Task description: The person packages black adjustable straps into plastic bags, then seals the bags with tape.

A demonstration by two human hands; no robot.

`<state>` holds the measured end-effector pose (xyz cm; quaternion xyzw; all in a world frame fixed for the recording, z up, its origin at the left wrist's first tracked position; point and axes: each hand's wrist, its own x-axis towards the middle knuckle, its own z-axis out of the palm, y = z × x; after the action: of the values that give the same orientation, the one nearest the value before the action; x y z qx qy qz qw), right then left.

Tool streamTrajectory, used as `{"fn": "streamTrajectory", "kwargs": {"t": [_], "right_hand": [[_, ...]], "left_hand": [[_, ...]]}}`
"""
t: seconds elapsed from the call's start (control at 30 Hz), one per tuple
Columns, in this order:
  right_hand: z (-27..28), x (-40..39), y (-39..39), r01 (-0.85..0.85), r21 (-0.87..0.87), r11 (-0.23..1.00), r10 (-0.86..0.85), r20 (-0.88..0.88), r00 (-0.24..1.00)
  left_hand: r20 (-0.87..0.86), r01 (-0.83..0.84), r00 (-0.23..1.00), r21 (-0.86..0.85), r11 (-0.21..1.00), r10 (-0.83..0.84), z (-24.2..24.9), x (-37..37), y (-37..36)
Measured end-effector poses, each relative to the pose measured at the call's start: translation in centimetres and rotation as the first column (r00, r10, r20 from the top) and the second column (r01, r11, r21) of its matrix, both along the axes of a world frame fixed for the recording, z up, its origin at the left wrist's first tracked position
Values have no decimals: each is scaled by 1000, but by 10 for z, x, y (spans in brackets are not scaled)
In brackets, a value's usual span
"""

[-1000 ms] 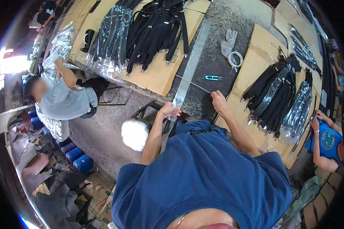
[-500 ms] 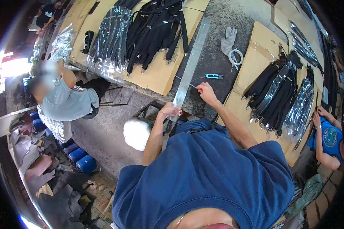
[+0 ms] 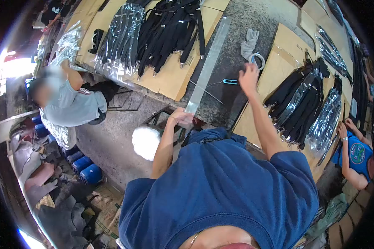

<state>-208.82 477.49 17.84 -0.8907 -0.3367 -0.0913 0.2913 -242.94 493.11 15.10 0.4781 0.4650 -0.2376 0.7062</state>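
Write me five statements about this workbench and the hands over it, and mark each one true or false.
1. The left hand holds the near end of the clear strip. True.
2. The right hand is close to the blue snips. True.
3. The clear strip is wound into a roll. False: it is laid out long and straight, reaching away from the left hand.
4. Black straps lie on cardboard on both sides of the strip. True.
5. The left hand is gripping the blue snips. False: they lie on the dark tabletop, away from the left hand.
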Motion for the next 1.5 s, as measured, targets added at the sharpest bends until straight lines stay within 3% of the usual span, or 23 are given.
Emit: {"fn": "streamTrajectory", "kwargs": {"t": [0.07,0.13,0.17,0.23,0.27,0.3,0.37,0.43,0.5,0.63,0.7,0.77,0.83,0.9,0.97,1.03,1.13,1.23,1.3,1.37,1.43,1.47,1.5], "right_hand": [[-8,37,-8,123,-63,990,-115,118,986],[-33,66,-22,-11,-316,949,2,-27,1000],[-32,71,-24,-13,-311,950,5,-28,1000],[-33,78,-24,-59,-252,966,54,-26,998],[-24,75,-23,-86,-196,977,93,29,995],[-8,64,-22,-97,-191,977,104,24,994],[26,21,-24,-280,-64,958,283,47,958],[28,-34,-35,-494,-220,841,495,-54,867],[6,-88,-50,-653,-147,743,645,-106,757],[-21,-131,-70,-633,-100,767,611,-186,770],[-21,-134,-73,-576,-81,813,554,-197,809],[-21,-133,-75,-520,-5,854,510,-184,840],[-16,-133,-83,-486,-79,870,464,-201,863],[-2,-138,-88,-332,-28,943,321,-195,927],[15,-151,-108,-279,55,959,283,-269,920],[19,-174,-146,-175,99,980,201,-486,850],[59,-204,-211,106,-51,993,-110,-728,677],[56,-224,-281,392,-224,893,-421,-724,546],[7,-239,-336,400,-400,825,-548,-739,391],[-16,-244,-371,292,-574,765,-623,-775,106],[-69,-248,-401,31,-788,615,-786,-615,-56],[-96,-260,-419,7,-785,620,-785,-620,6],[-118,-264,-432,-23,-782,622,-780,-622,67]], "left_hand": [[-42,67,997,34,997,-65,-1,-6,4],[-131,121,986,141,983,-102,-15,-18,4],[-133,119,986,146,982,-100,-10,-17,3],[-379,466,876,504,727,-300,-1,-16,0],[-456,527,850,705,475,-264,10,-12,-10],[-462,525,850,704,477,-253,18,-7,-15],[-215,264,960,910,320,-180,29,5,-23],[-178,259,945,918,299,-274,34,25,-32],[-229,332,863,929,165,-451,33,51,-41],[-206,307,873,936,171,-441,17,78,-58],[-179,241,848,969,62,-499,9,85,-63],[-179,272,815,958,91,-551,4,92,-66],[-79,183,819,975,127,-569,2,97,-68],[25,125,781,973,195,-625,3,96,-64],[267,-104,764,949,296,-588,12,93,-67],[310,-112,774,926,361,-553,20,80,-73],[304,117,807,757,642,-507,37,54,-93],[328,403,757,447,799,-565,6,23,-119],[361,527,752,173,832,-551,-24,5,-132],[218,550,748,326,769,-627,-51,-15,-141],[-13,407,823,711,573,-568,-87,-47,-154],[-55,308,919,718,624,-391,-99,-61,-162],[-140,181,983,685,705,-117,-156,-94,-170]]}}
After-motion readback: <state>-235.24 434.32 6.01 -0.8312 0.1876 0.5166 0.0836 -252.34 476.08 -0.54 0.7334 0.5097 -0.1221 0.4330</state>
